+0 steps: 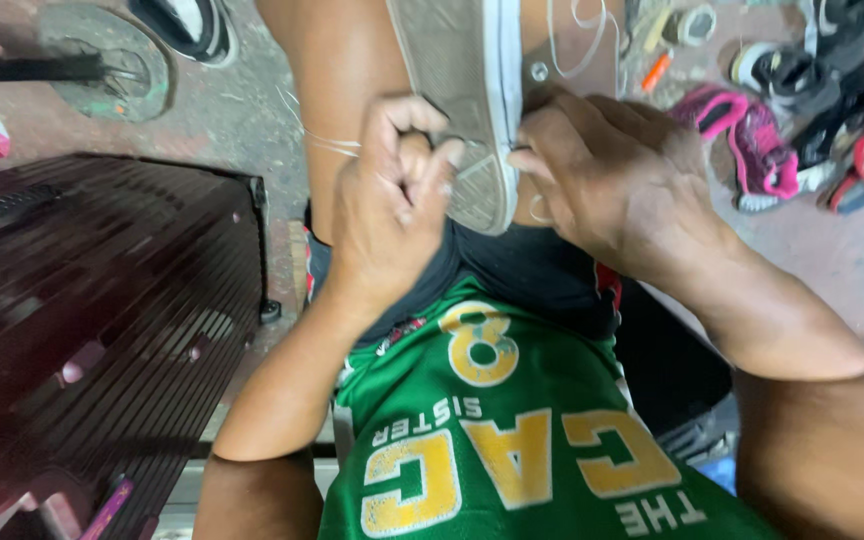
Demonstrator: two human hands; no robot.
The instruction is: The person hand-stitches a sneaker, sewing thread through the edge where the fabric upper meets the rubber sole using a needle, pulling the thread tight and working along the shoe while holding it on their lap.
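The shoe (467, 100) lies sole-up across the person's lap, its toe toward the body, its grey tread and white sidewall facing the camera; the left hand (392, 200) is clenched at the toe end, fingers curled tight around a pale thread (327, 142) that runs taut away to the left across the thigh; the right hand (612, 180) presses against the sidewall from the other side, its fingertips pinched at the seam where sole meets upper, though whether a needle or awl sits in that grip I cannot tell, since the fingers hide it. More thread (582, 40) loops loose above the shoe, so a fair length appears to be unused; by my judgement the stitching stands at the toe, with the sidewall farther up the shoe showing no clear stitches, though the picture is too soft to be sure; most of the seam therefore seems left to do. Around the person: a dark ribbed table (102, 300) on the left, a heap of other shoes (812, 120) on the concrete floor (852, 260) to the right, pink and dark ones among them.
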